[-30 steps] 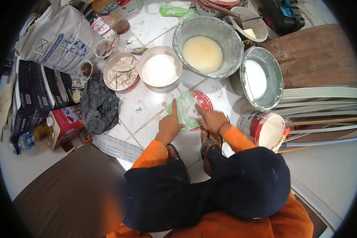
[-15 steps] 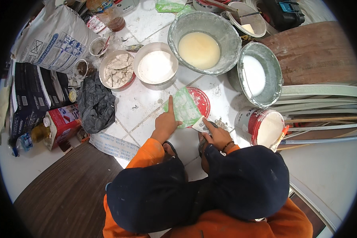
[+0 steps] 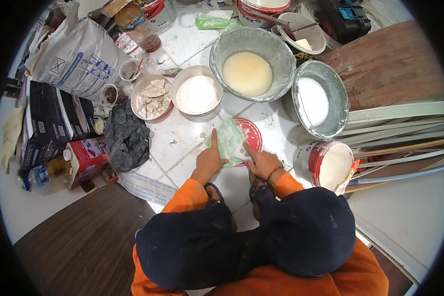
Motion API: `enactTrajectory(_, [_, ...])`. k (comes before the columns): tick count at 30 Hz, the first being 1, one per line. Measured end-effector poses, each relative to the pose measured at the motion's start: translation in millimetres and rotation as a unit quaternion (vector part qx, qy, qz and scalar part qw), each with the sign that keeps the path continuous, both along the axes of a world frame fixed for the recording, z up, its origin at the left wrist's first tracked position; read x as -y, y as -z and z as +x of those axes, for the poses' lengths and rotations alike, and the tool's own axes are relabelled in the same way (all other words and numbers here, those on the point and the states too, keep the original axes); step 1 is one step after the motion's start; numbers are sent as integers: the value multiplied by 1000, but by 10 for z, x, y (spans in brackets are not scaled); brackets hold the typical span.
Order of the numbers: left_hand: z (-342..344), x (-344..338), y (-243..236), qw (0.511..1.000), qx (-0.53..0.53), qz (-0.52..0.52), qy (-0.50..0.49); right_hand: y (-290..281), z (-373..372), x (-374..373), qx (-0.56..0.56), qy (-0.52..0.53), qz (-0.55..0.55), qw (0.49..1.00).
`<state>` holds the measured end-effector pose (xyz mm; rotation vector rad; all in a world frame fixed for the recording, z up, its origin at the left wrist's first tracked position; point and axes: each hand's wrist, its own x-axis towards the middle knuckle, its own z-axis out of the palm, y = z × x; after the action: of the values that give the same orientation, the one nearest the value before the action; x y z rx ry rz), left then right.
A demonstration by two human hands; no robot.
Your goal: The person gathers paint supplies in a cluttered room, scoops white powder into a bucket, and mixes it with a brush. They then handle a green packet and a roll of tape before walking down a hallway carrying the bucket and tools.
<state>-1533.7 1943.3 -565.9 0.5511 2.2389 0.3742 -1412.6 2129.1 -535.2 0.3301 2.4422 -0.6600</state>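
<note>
Right hand (image 3: 265,165) — up from below the red lid (image 3: 253,132), now over the green sheet (image 3: 228,138); blur leaves its grip impossible to tell. Left hand (image 3: 208,162) — index finger and thumb spread at the sheet's left and lower edges, presumably steadying it where it overlaps the lid on the tiled floor (image 3: 185,132).
</note>
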Motion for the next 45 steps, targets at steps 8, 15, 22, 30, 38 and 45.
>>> enactTrajectory(8, [41,109,124,999,14,52,-3,476,-1015,-307,-156,38,-71,985])
enactTrajectory(15, [225,284,88,788,229,451,-351,377,-471,-446,-188,284,-354,871])
enactTrajectory(22, [200,435,-355,693,332,474,-430,19,-99,-66,-247,146,-367,885])
enactTrajectory(30, [310,673,-201,510,498,488,-504,-176,-306,263,-185,-28,-256,949])
enactTrajectory(38, [717,627,-204,609,211,482,-593,-301,-423,700,-128,-10,-266,956])
enactTrajectory(45, [925,590,-233,781,80,371,-496,-200,-561,712,-82,243,-411,875])
